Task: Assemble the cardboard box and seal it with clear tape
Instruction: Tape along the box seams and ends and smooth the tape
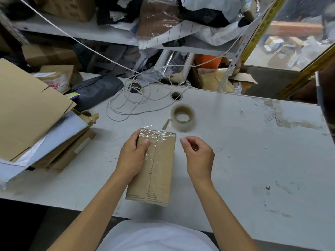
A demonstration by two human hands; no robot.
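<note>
Even bright light, soft shadows (edges warped)

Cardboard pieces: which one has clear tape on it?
The small box under the left hand; tape runs along its seam. The flat sheets stacked left show none.

White table (253, 160) (scuffed) bears cardboard box (159, 174), tape roll (183, 117), coiled cord (130, 104), flattened cartons (30, 109).

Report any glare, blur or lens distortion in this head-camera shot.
Head view: wide-angle bending curves the table edge and shelf rails; glare glints on the clear tape over the box and on the tape roll; soft, even light, faint shadows; the left hand and right hand look slightly soft.
</note>
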